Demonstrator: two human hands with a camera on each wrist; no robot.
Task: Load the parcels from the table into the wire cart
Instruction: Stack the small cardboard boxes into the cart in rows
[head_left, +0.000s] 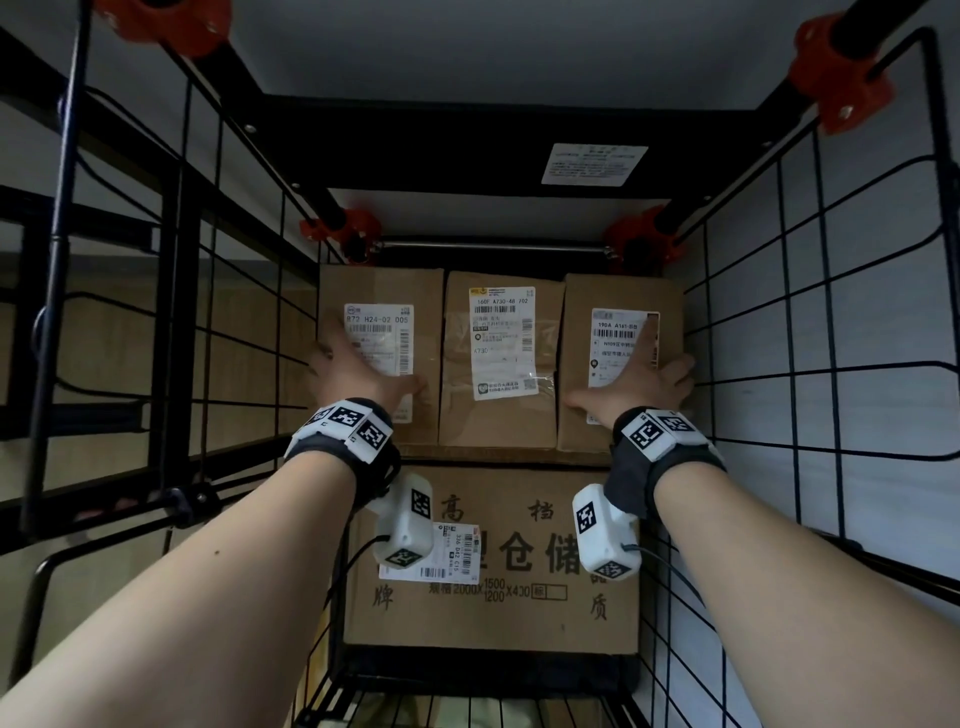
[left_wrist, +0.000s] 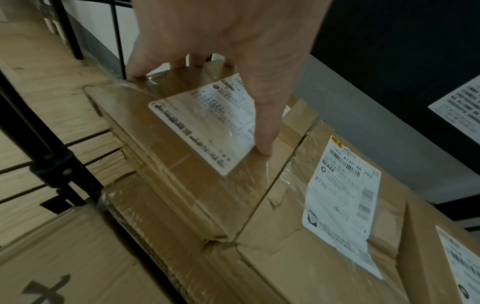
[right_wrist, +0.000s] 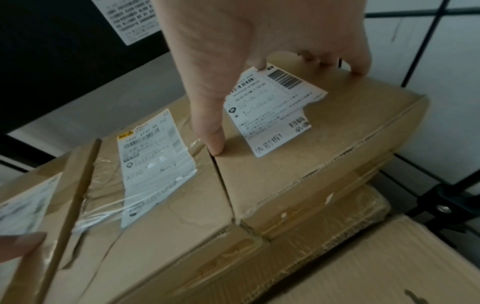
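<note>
Three taped brown parcels stand side by side inside the wire cart (head_left: 441, 145), on top of a large printed carton (head_left: 493, 618). My left hand (head_left: 363, 364) lies spread on the left parcel (head_left: 332, 291), its thumb (left_wrist: 265, 133) pressing near the seam with the middle parcel (head_left: 501, 421). My right hand (head_left: 623, 374) lies spread on the right parcel (head_left: 576, 322), fingertips at its outer edge. In the left wrist view the left hand (left_wrist: 202, 111) spans the left parcel (left_wrist: 182, 174). In the right wrist view the right hand (right_wrist: 285, 111) spans the right parcel (right_wrist: 337, 144).
Black wire grid walls (head_left: 829, 291) close in on both sides, with orange clamps (head_left: 836, 78) at the frame corners. A white sticker (head_left: 595, 163) sits on the black back panel. Wooden flooring (left_wrist: 39, 72) shows through the left grid.
</note>
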